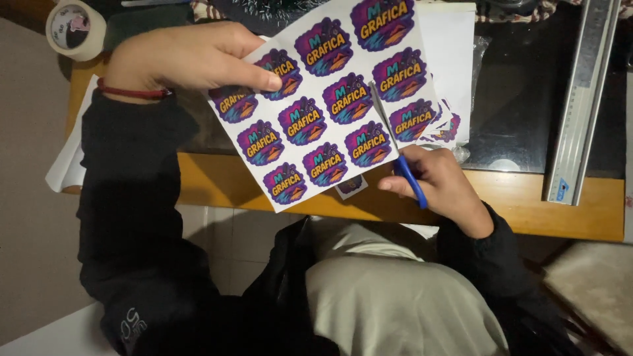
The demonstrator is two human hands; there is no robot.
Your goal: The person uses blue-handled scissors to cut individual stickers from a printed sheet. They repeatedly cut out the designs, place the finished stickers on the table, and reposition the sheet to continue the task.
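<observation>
Glossy paper sticker sheet (330, 99), metal-bladed scissors (395, 142), wooden table (527, 198)

Black sleeves (132, 198), red wristband (132, 91), beige trousers (389, 290).

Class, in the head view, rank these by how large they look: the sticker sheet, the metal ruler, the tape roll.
1. sticker sheet
2. metal ruler
3. tape roll, partly cut off at the frame edge

on your desk: one wooden-edged table (567, 214) with a dark glass top. one roll of pale tape (74, 28) at the far left corner. one long metal ruler (583, 99) lying along the right side. one white paper sheet (66, 165) hanging off the left edge. beneath you, pale floor tiles (231, 244).
</observation>
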